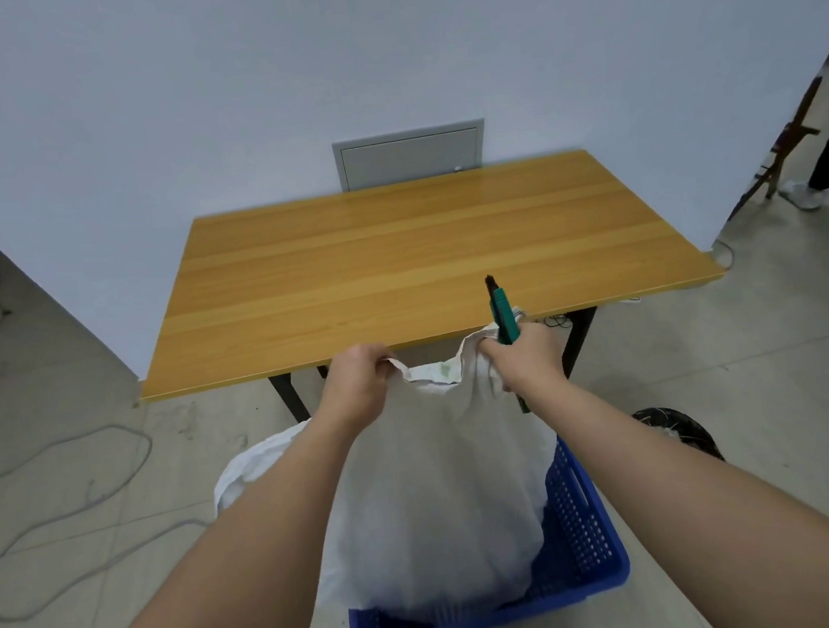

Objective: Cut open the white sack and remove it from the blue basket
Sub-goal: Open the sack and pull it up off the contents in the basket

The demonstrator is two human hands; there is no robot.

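Left hand point(358, 382) grips white sack point(439, 507) top edge; right hand point(523, 358) grips opposite edge plus green cutter point(501, 311); sack in blue basket point(583, 547)

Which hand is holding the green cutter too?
The right hand. It grips the green cutter along with the sack; the left hand holds only sack.

White sack point(439, 507), blue perforated basket point(578, 543), green-handled cutter point(501, 314), tan wood-grain table point(396, 259).

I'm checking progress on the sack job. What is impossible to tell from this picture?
Head view only:
- Sack contents: the white sack is opaque.
- Basket interior: the sack fills the blue basket.
- Any cut: none is discernible.
- Green tool: its lower part is hidden in the right hand.
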